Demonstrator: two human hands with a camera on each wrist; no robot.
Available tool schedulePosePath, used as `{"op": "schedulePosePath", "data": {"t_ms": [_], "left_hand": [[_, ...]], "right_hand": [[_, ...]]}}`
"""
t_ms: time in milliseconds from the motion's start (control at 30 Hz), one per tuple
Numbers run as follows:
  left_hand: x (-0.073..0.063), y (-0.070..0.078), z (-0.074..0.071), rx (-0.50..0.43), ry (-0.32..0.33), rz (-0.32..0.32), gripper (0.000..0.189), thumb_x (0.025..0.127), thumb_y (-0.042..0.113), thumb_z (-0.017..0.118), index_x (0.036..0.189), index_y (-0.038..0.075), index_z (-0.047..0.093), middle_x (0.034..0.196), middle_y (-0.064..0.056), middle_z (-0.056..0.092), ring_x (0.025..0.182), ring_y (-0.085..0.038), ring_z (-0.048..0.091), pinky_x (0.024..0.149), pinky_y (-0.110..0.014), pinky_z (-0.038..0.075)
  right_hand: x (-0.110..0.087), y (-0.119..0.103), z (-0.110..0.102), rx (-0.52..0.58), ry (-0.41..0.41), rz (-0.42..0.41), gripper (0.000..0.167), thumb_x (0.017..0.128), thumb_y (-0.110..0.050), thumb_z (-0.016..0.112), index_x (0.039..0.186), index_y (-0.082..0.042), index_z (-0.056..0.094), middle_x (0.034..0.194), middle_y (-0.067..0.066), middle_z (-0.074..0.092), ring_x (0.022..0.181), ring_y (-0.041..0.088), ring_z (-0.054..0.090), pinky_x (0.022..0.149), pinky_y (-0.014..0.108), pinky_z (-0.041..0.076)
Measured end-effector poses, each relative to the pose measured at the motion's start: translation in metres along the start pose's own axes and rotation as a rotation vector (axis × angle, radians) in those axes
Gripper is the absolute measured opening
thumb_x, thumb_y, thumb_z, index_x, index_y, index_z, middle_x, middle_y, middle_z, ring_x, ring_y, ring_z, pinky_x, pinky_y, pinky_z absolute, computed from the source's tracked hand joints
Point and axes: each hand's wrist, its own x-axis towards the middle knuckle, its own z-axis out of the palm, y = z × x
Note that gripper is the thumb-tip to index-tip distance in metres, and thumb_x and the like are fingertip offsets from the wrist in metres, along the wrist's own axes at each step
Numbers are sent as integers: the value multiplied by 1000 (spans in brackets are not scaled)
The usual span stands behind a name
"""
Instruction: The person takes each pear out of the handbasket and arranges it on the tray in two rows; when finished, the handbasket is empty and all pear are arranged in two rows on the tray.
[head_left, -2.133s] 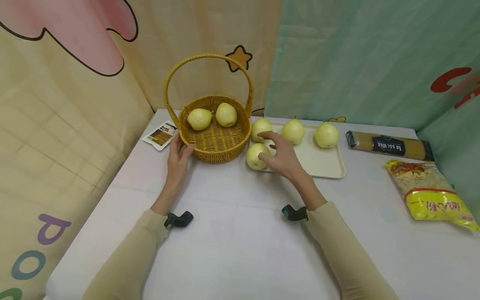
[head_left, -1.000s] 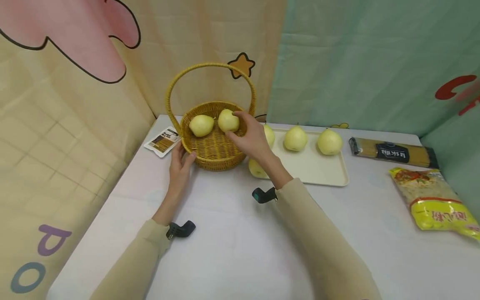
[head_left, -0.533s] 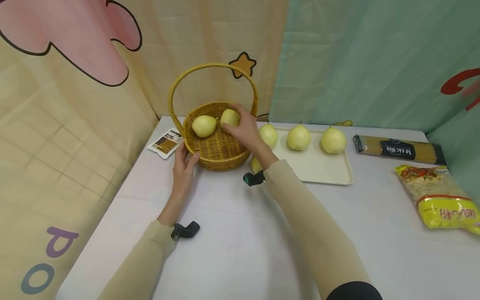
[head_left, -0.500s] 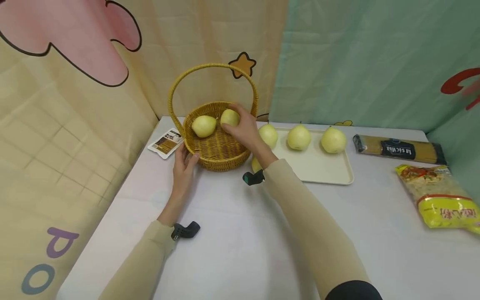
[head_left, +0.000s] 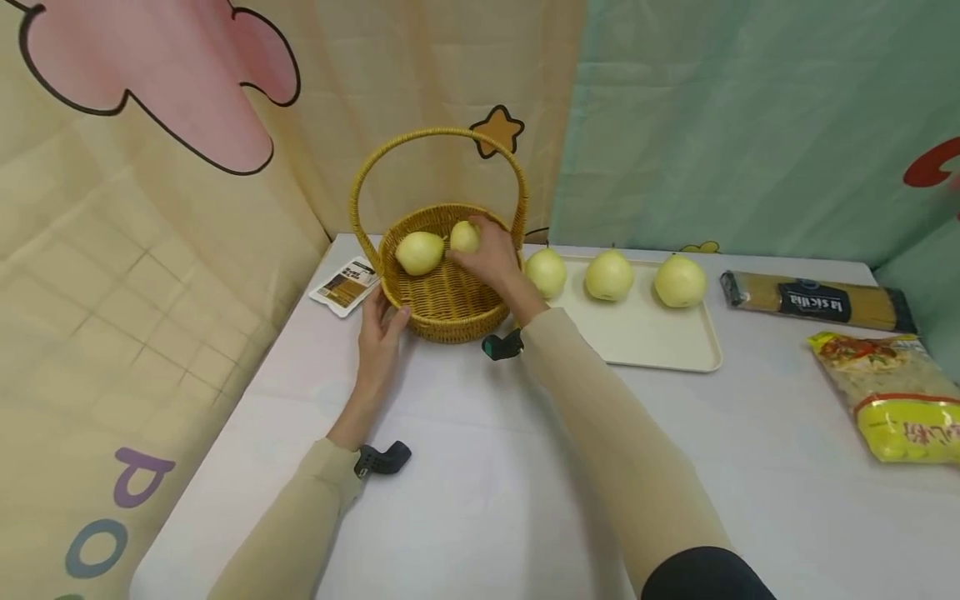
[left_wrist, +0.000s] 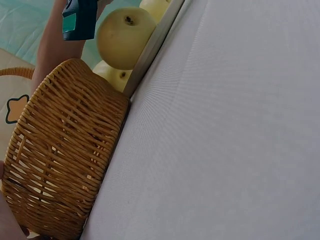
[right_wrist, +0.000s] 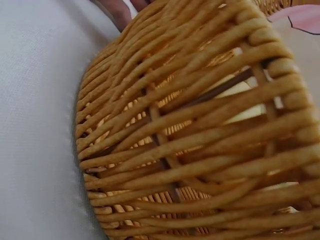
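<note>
Pear (head_left: pixel 462 238) inside basket (head_left: pixel 452 331), gripped in curled right hand (head_left: pixel 491 254); left hand (head_left: pixel 380 332) loosely spread against basket's outside

yellow bag (head_left: pixel 896 395) near apparent pasta packet (head_left: pixel 817 302)

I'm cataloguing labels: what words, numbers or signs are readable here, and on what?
"la sicilia": long pack.
"o", blue: left curtain.
Purple letter, "p", "b" or "d": left curtain.
Cut-off red mark, unclear: right curtain.
Too small or blurred: yellow bag, white sachet.
No readable numbers.
</note>
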Motion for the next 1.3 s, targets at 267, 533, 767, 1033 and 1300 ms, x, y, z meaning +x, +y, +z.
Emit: {"op": "schedulePosePath", "data": {"t_ms": [267,533,767,1033,1300], "left_hand": [[-1,6,3,1,-5,-6,64,109,23,55,164,5,27,169,-17,33,157,-31,35,128,-44,35],[-9,35,4,-2,-20,-24,64,108,14,53,162,-4,25,168,-28,30,156,-42,32,129,-49,34],[-1,6,2,3,-3,-16,65,109,20,54,165,6,25,171,-18,31,158,-33,33,130,-45,33],[2,3,-15,39,23,-8,64,108,25,56,165,12,28,170,-10,35,156,-25,37,128,-42,35],[6,-2,-23,32,28,-40,68,108,25,56,167,13,24,172,-9,31,158,-22,32,130,-40,32]], "right_hand": [[1,3,5,-32,-28,-44,63,92,-20,80,148,-8,52,147,14,60,134,32,57,114,45,48],[-3,0,5,-66,-26,20,65,88,-27,83,142,-7,53,139,15,62,126,34,60,108,47,52],[-13,-10,-8,-18,31,1,69,87,-30,83,145,-3,56,141,17,64,127,33,61,109,45,52],[-42,-23,-33,77,64,-34,71,86,-34,84,145,-6,57,140,13,66,125,33,60,105,48,51],[-72,-16,-76,125,126,19,69,84,-33,83,144,-12,59,139,12,66,119,29,63,96,47,55]]}}
